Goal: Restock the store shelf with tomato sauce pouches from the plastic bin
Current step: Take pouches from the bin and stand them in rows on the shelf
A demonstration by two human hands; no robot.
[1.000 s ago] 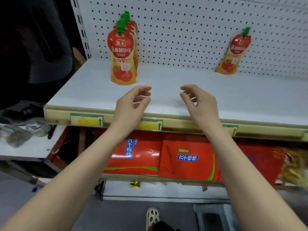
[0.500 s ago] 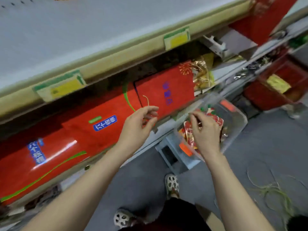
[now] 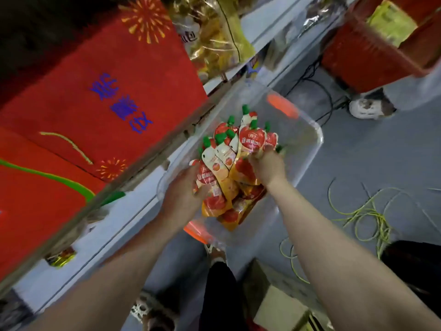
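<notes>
A clear plastic bin (image 3: pixel 307 149) with orange handles sits on the floor beside the shelf unit. Inside it lie several red and orange tomato sauce pouches (image 3: pixel 225 161) with green caps. Both of my hands are down in the bin. My left hand (image 3: pixel 183 194) grips the bunch of pouches from the left, thumb over a pouch's front. My right hand (image 3: pixel 268 163) grips the bunch from the right, fingers curled round a pouch's edge. The upper shelf is out of view.
Large red gift boxes (image 3: pixel 114 91) fill the lower shelf on the left. Gold-wrapped goods (image 3: pixel 214 37) lie beyond them. A red basket (image 3: pixel 365 53) stands at the far right. Green cord (image 3: pixel 367 216) is strewn over the grey floor. Another person's shoe (image 3: pixel 367 108) is near the basket.
The view swung from the upper shelf down to the floor bin. Both hands went from hanging open in the air into the bin and closed round the pouches.
</notes>
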